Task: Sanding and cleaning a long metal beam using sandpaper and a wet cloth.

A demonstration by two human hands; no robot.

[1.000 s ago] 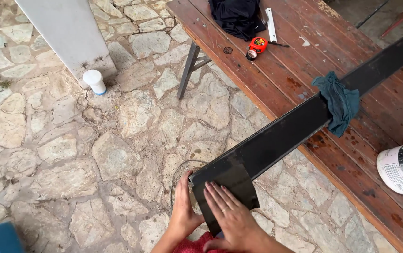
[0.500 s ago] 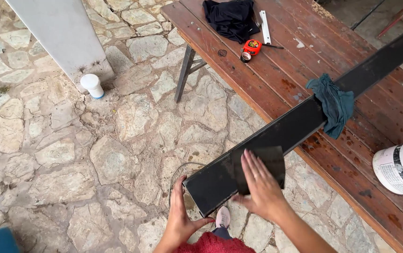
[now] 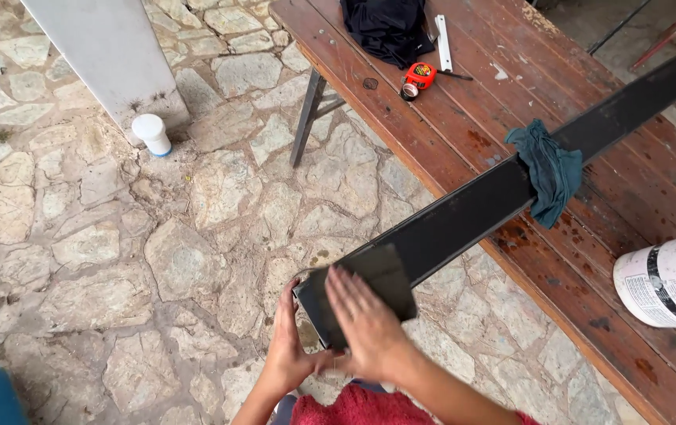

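A long black metal beam (image 3: 503, 197) lies across a brown wooden table (image 3: 503, 94), its near end jutting out over the stone floor. My left hand (image 3: 287, 346) grips that near end from the side. My right hand (image 3: 365, 327) presses flat on a dark sheet of sandpaper (image 3: 385, 275) laid on top of the beam's end. A teal rag (image 3: 546, 169) is draped over the beam further along.
On the table lie a black cloth (image 3: 385, 27), an orange tape measure (image 3: 418, 77) and a white strip. A white bucket (image 3: 668, 279) stands at the table's right edge. A small white cup (image 3: 152, 134) sits by a white pillar (image 3: 102, 55) on the stone paving.
My right hand with the dark sheet slid along the beam away from me, then back toward the near end. My left hand has kept its hold on the beam's end.
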